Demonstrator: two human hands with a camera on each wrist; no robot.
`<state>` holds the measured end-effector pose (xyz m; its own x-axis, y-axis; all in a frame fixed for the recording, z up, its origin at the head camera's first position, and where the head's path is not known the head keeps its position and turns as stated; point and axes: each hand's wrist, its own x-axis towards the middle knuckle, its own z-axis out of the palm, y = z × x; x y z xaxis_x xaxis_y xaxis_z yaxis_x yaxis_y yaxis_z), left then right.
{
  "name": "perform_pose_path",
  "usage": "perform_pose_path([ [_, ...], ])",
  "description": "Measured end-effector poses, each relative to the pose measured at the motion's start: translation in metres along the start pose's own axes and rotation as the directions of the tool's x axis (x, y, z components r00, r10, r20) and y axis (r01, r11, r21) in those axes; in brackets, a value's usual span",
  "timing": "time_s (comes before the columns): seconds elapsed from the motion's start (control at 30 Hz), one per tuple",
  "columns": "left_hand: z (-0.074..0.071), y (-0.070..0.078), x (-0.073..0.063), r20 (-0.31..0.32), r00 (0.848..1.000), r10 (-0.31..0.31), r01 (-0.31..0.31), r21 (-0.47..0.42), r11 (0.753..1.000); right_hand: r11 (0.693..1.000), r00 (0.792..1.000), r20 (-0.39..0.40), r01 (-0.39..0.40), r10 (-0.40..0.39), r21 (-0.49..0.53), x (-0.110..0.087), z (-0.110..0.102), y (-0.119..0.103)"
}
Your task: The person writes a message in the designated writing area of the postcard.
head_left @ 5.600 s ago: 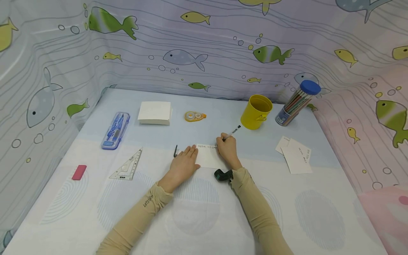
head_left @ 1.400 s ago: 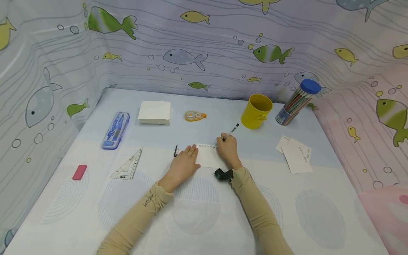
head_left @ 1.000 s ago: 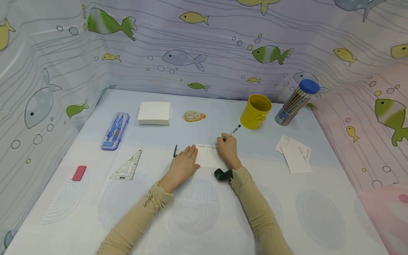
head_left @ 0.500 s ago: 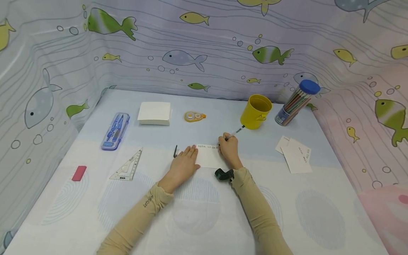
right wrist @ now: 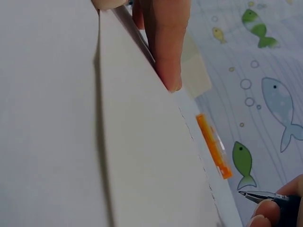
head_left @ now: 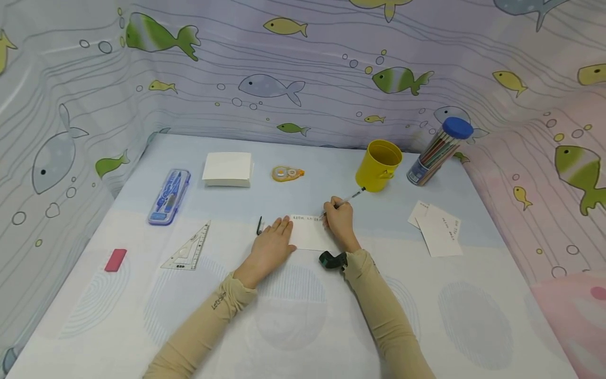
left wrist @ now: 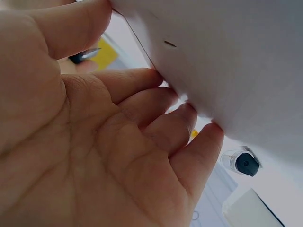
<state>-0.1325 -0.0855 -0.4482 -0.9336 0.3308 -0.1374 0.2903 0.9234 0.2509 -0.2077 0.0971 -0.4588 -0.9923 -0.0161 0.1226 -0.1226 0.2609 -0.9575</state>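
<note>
A white paper card (head_left: 310, 234) with a line of small handwriting along its top lies in the middle of the table. My left hand (head_left: 273, 243) rests on its left part, fingers stretched out. In the left wrist view the fingertips (left wrist: 208, 137) meet the paper surface. My right hand (head_left: 340, 221) pinches a pen (head_left: 349, 198) at the card's upper right, its rear end slanting toward the yellow cup. The pen tip (right wrist: 251, 194) shows bare in the right wrist view; I cannot tell whether it touches the paper. A pen cap (left wrist: 244, 163) lies just beyond my left fingers.
Behind are a paper stack (head_left: 228, 168), correction tape (head_left: 288, 173), a yellow cup (head_left: 379, 166) and a blue-lidded pencil tub (head_left: 439, 152). On the left lie a blue stationery case (head_left: 169, 197), a set square (head_left: 188, 247) and a red eraser (head_left: 115, 260). Written cards (head_left: 440, 231) lie right.
Handwriting on the card's top line has grown slightly. My right hand has shifted a little right and the pen leans lower toward the cup. The left hand stays on the card.
</note>
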Motion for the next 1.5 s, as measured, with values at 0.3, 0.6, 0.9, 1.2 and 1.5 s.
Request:
perform_pose_path([
  [0.3, 0.0, -0.001, 0.001, 0.005, 1.0, 0.009, -0.009, -0.001, 1.0, 0.998, 0.999, -0.015, -0.048, 0.048, 0.03, 0.008, 0.001, 0.019],
  [0.6, 0.0, -0.002, 0.003, 0.021, 1.0, 0.0, 0.0, -0.014, 1.0, 0.977, 0.995, -0.05, -0.075, 0.087, 0.201, 0.013, 0.001, 0.033],
  [0.9, 0.0, -0.001, 0.003, 0.004, 1.0, 0.005, -0.005, -0.01, 1.0, 0.945, 0.985, -0.039, -0.15, 0.169, 0.291, 0.013, -0.001, 0.028],
  [1.2, -0.003, -0.001, 0.001, -0.019, 1.0, 0.01, -0.01, -0.024, 1.0, 0.936, 0.98, -0.057, -0.164, 0.19, 0.311, 0.012, -0.002, 0.024],
  [1.5, -0.006, -0.009, 0.003, -0.136, 0.989, 0.065, -0.055, 0.076, 0.996, 0.925, 0.981, -0.081, -0.137, 0.176, 0.355, 0.012, -0.002, 0.028],
])
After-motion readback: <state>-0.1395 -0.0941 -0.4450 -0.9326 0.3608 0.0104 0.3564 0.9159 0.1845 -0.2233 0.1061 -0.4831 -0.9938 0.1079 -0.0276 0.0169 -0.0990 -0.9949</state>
